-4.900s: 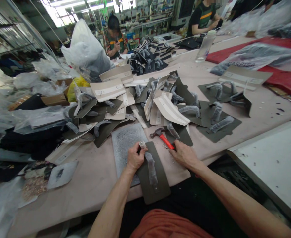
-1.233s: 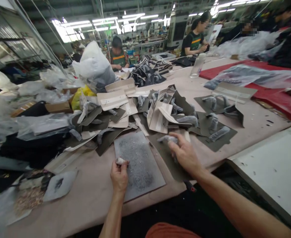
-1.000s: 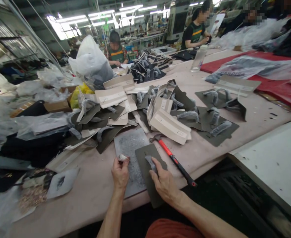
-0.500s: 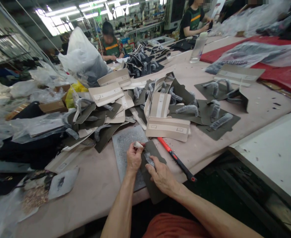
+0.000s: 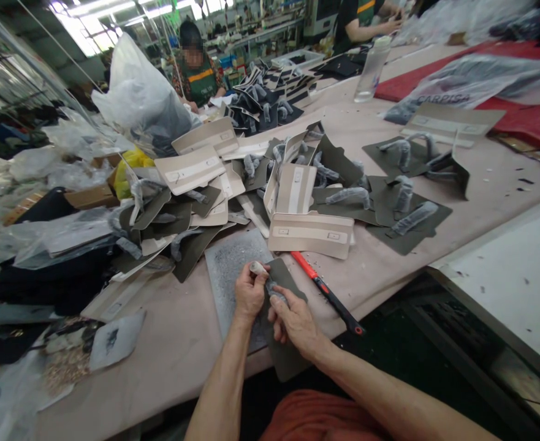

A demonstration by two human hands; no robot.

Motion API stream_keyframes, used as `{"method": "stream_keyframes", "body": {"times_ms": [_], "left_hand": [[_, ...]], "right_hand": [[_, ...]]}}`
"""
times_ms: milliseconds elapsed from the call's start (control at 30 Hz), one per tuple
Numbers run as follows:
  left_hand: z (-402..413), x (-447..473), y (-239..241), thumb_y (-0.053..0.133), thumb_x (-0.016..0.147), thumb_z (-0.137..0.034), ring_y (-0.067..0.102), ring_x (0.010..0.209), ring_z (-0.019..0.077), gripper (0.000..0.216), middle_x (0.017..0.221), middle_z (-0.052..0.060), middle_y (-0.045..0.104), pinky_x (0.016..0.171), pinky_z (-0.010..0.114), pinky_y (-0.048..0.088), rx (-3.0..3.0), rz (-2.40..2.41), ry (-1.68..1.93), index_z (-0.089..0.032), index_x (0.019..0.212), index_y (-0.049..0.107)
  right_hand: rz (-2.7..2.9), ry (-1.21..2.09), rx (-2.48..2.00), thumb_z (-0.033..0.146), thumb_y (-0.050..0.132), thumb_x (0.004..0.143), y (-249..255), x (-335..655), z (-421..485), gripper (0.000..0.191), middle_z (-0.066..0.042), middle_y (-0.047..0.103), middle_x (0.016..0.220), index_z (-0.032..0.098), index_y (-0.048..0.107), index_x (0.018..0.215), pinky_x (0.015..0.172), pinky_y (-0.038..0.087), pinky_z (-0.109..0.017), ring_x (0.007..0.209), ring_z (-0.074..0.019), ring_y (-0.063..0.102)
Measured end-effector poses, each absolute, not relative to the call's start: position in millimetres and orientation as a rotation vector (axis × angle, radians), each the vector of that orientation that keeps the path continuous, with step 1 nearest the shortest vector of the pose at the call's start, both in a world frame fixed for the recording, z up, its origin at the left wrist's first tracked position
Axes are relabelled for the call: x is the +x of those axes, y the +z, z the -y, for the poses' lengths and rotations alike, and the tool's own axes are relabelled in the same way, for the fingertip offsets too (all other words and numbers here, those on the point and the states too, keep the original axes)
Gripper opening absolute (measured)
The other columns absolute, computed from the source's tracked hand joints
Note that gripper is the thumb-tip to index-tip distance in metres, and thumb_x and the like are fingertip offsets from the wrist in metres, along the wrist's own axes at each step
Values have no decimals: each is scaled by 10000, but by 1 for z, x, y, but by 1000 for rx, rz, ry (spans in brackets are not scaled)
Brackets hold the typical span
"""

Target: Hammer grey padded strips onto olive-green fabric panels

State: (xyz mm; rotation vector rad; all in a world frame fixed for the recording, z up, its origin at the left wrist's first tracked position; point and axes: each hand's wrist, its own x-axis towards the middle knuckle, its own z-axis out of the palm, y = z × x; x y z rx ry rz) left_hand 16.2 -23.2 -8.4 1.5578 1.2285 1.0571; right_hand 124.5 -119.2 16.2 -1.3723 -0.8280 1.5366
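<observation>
My left hand [image 5: 250, 293] is closed in a pinch on a small whitish roll-shaped piece [image 5: 257, 267] at the upper end of a plastic-wrapped handle [image 5: 276, 296]. That handle sits on a dark olive bag panel [image 5: 287, 274], which slants over the table's front edge. My right hand [image 5: 300, 321] is closed around the lower part of the handle, its thumb and index finger pressed on the wrap. Beneath my left hand lies a speckled grey board [image 5: 233, 254]. A hammer-like tool with a red and black shaft [image 5: 325, 289] rests to the right of the panel; its head is hidden.
Many similar panels with wrapped handles [image 5: 350, 199] are heaped just beyond my hands. Plastic bags [image 5: 136, 98] and a box [image 5: 92, 197] stand left. A clear bottle [image 5: 371, 70] stands at the back. Two co-workers [image 5: 200, 76] sit beyond the table.
The fingers of my right hand have curled under and around the handle. My left hand stays nearly in place with the whitish piece. The whole view has shifted slightly.
</observation>
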Motion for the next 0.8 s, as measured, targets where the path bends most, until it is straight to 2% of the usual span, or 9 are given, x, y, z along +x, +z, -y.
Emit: {"method": "stream_keyframes", "body": {"times_ms": [100, 167, 233, 333, 400, 467, 600, 700, 800], "left_hand": [[24, 18, -9, 618, 855, -256, 690, 898, 197, 120, 949, 44, 752, 832, 297, 514, 1628, -1244, 1042, -205, 958, 650], [25, 19, -9, 620, 850, -242, 698, 904, 204, 119, 948, 43, 755, 837, 308, 523, 1674, -1246, 1039, -212, 961, 651], [26, 19, -10, 618, 846, -221, 703, 900, 208, 125, 946, 42, 757, 838, 316, 527, 1731, -1243, 1035, -219, 965, 654], [26, 19, -11, 614, 842, -206, 704, 872, 216, 141, 935, 45, 757, 826, 325, 525, 1835, -1240, 1003, -223, 975, 659], [25, 19, -12, 610, 846, -212, 703, 860, 219, 149, 927, 45, 753, 821, 328, 522, 1888, -1231, 973, -224, 987, 659], [25, 18, -13, 603, 853, -215, 701, 871, 221, 162, 931, 47, 749, 827, 327, 517, 1923, -1221, 952, -223, 1006, 655], [25, 17, -14, 585, 862, -211, 693, 870, 216, 158, 930, 49, 741, 820, 324, 509, 1941, -1214, 942, -214, 1007, 650], [25, 17, -15, 586, 857, -204, 685, 845, 206, 144, 901, 38, 732, 799, 314, 503, 1914, -1204, 966, -213, 983, 654], [26, 17, -15, 593, 851, -208, 675, 823, 198, 129, 882, 29, 727, 782, 305, 495, 1883, -1186, 990, -214, 958, 664]], "right_hand": [[1122, 1277, -1497, 505, 350, 987, 17, 147, 120, 462, -49, 677, 864, 190, 586, 1230, 658, 549, -326, 729, -189, 674], [1363, 909, -1680, 405, 388, 983, 14, 171, 120, 350, -92, 675, 977, 192, 640, 1097, 852, 513, -370, 932, -226, 652], [1525, 591, -1896, 332, 475, 937, 8, 198, 118, 252, -130, 637, 1040, 176, 632, 1058, 908, 469, -402, 1002, -264, 603], [1624, 569, -2082, 263, 612, 830, 1, 228, 107, 212, -160, 585, 1067, 156, 605, 1013, 899, 442, -423, 1037, -301, 550], [1495, 864, -2058, 201, 645, 763, 0, 237, 95, 204, -137, 584, 1023, 167, 573, 950, 867, 449, -393, 1017, -282, 552], [1317, 1170, -1972, 176, 623, 741, 5, 241, 79, 175, -77, 591, 880, 184, 533, 890, 758, 476, -331, 875, -224, 583], [1213, 1532, -1817, 302, 487, 840, 32, 241, 57, 112, 35, 472, 602, 202, 486, 789, 457, 396, -223, 470, -107, 432], [1187, 1641, -1682, 426, 319, 932, 58, 237, 60, 289, 64, 387, 584, 210, 477, 822, 384, 309, -207, 398, -84, 305], [1339, 1352, -1628, 498, 311, 954, 75, 232, 75, 333, 58, 390, 596, 220, 462, 852, 414, 277, -221, 423, -94, 327]]}}
